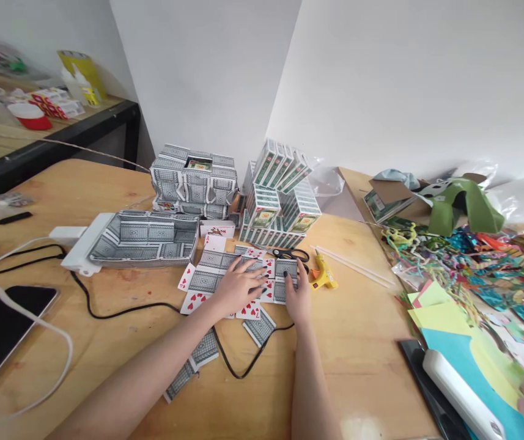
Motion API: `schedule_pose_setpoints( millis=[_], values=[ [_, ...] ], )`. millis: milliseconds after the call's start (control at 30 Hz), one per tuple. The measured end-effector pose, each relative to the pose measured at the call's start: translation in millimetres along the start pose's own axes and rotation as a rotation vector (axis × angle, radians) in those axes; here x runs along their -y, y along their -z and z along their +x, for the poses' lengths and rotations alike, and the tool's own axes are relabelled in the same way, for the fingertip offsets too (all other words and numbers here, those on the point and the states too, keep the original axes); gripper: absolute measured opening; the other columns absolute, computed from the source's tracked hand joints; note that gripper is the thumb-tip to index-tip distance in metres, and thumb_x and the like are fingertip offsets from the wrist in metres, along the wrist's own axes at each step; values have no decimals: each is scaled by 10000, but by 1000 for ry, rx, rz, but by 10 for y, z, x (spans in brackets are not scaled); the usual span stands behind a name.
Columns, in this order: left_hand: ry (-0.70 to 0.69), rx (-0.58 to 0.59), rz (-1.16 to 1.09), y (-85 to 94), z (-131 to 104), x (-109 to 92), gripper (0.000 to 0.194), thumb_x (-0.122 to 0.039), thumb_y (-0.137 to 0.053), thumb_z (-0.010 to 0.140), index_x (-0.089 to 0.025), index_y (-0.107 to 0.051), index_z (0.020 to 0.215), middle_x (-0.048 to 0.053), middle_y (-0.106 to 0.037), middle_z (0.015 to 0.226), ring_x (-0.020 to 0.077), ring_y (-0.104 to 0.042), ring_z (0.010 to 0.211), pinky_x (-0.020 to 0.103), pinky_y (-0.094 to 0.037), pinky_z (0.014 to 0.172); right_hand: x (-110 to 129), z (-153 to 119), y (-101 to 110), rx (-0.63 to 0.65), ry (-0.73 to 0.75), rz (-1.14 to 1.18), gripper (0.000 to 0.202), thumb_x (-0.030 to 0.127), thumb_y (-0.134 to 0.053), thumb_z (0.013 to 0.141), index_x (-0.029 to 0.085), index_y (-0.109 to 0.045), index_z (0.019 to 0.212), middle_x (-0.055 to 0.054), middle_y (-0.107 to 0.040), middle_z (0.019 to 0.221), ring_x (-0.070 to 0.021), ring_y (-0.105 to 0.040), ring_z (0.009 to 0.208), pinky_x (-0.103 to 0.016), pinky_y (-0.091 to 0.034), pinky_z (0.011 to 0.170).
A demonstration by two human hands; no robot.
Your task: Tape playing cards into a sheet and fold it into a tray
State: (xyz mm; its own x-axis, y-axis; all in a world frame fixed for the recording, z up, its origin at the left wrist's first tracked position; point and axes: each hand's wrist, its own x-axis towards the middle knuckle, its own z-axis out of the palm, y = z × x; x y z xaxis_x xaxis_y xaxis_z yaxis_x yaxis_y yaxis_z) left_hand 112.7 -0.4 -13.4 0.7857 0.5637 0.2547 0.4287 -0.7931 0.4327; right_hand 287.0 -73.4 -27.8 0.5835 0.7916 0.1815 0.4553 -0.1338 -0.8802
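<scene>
Playing cards lie joined in a flat sheet on the table, with patterned backs (204, 282) in the middle and red-heart faces (194, 300) around the edge. My left hand (238, 287) rests flat across the sheet, fingers spread. At its right end, my right hand (298, 292) has its thumb on a face-down playing card (285, 267) and its index finger along the card's outer edge; the other fingers are mostly hidden. Loose cards (260, 327) lie nearer me. Just beyond my right hand are black scissors (291, 255) and a yellow glue gun (324, 273).
A card-lined open tray (147, 235) and a card-covered box (195, 177) stand behind left. Stacked card packs (268, 205) stand behind. Black cord (128, 310) crosses the table. A phone (7, 333) lies left; coloured paper (454, 342) and a white-handled tool (461, 391) lie right.
</scene>
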Motion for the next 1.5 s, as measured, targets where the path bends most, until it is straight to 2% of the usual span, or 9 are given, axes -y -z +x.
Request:
schedule_pose_setpoints(
  millis=[167, 333, 667, 833, 1000, 1133, 1500],
  values=[
    [-7, 8, -7, 3, -3, 7, 287, -345, -398, 887, -324, -615, 1074, -61, -532, 1262, 219, -326, 1271, 515, -164, 1073, 7, 7, -3, 23, -20, -1, 587, 397, -454, 811, 205, -333, 1351, -103, -529, 1255, -224, -524, 1113, -403, -426, 921],
    [-24, 27, -14, 12, -17, 22, 289, -340, -400, 887, -334, -601, 1094, -70, -518, 1276, 212, -304, 1285, 508, -156, 1077, 3, 21, 21, 82, 24, -27, 569, 393, -458, 810, 209, -360, 1339, -94, -510, 1281, -221, -491, 1158, -401, -394, 962],
    [-42, 28, -22, 7, -27, 35, 273, -374, -441, 870, -348, -601, 1089, -69, -519, 1275, 216, -299, 1290, 507, -132, 1079, -32, 34, 31, 99, -11, 32, 595, 395, -477, 801, 228, -337, 1354, -75, -542, 1241, -219, -534, 1100, -397, -439, 914],
    [-50, 35, -11, 31, -33, 34, 294, -429, -465, 848, -353, -595, 1100, -58, -522, 1273, 218, -287, 1297, 499, -121, 1083, 7, 56, 35, 129, -68, 88, 615, 393, -490, 794, 213, -332, 1361, -85, -609, 1157, -219, -594, 1009, -386, -484, 853],
    [-43, 29, -25, 32, -27, 27, 363, -511, -514, 789, -342, -601, 1098, -37, -530, 1268, 230, -300, 1291, 496, -118, 1086, 7, 96, 35, 116, -15, 38, 591, 386, -498, 790, 216, -369, 1341, -75, -530, 1272, -216, -531, 1115, -396, -421, 945],
    [-44, 10, -13, 9, -20, 16, 429, -563, -548, 739, -314, -616, 1082, -19, -554, 1241, 242, -326, 1276, 486, -113, 1093, -11, 89, 40, 120, -36, 28, 599, 404, -498, 787, 229, -364, 1344, -65, -528, 1276, -218, -526, 1123, -399, -422, 945],
    [-38, 9, 4, 9, -27, -7, 411, -551, -516, 766, -281, -632, 1054, -4, -545, 1252, 250, -319, 1282, 492, -129, 1086, 45, 31, 65, 143, -39, -30, 608, 407, -466, 807, 213, -323, 1365, -71, -511, 1293, -222, -494, 1166, -408, -391, 974]
  ],
)
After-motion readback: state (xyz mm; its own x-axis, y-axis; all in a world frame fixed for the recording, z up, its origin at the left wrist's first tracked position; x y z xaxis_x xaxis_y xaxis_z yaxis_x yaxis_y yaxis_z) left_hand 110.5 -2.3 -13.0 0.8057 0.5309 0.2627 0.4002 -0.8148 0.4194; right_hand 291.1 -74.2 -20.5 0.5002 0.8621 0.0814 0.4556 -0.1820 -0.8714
